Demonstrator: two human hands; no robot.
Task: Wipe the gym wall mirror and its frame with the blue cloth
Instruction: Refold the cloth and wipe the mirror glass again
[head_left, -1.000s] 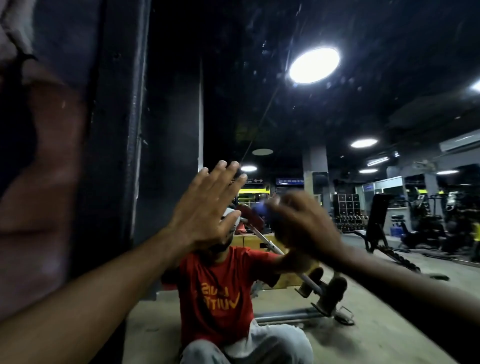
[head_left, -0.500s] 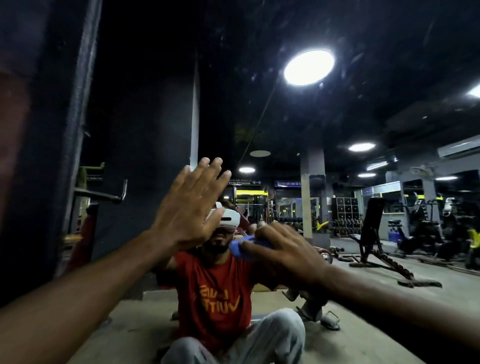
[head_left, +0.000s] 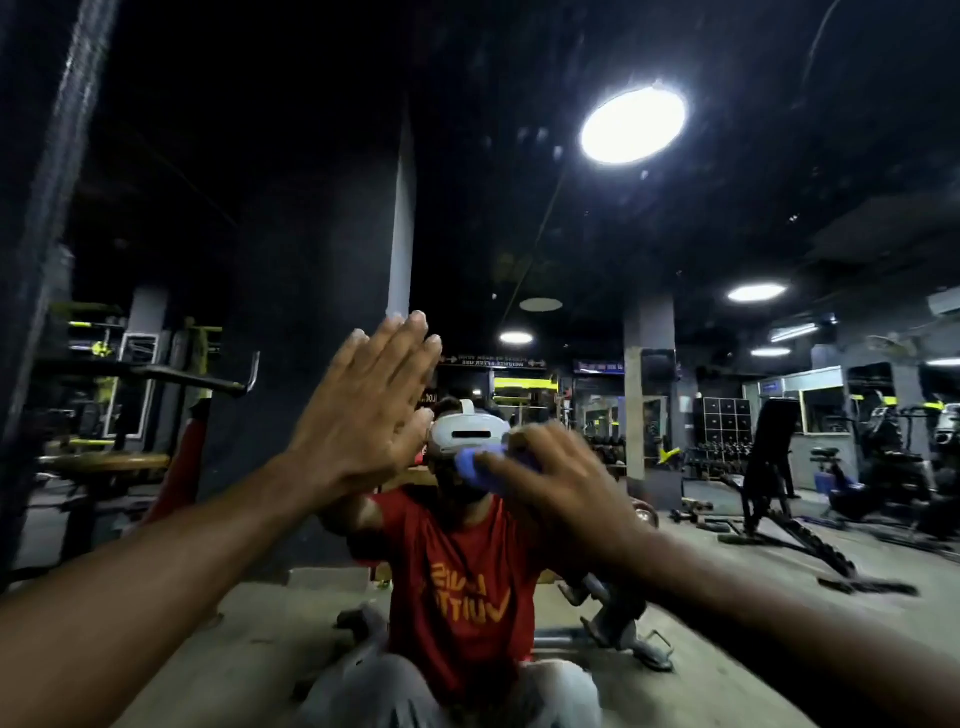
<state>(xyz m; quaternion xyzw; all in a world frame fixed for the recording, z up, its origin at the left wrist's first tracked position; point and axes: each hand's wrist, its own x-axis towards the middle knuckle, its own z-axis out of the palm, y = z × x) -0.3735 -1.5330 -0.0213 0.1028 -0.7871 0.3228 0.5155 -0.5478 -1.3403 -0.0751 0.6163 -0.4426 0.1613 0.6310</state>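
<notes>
Head view faces the mirror (head_left: 675, 234), whose dark frame (head_left: 57, 156) has slid further left than a second ago; the right hand (head_left: 561, 483), fingers curled over the blue cloth (head_left: 475, 465), has swept it down and left across the glass, while the left hand (head_left: 363, 415) stays flat and spread wide, bracing; wiping looks mid-pass, frame probably still to do

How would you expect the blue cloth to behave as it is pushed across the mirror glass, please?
The blue cloth looks bunched under the right hand, so it is probably soft and floppy. It likely weighs little, since the fingers cover most of it. On the smooth mirror it should slide easily.
</notes>
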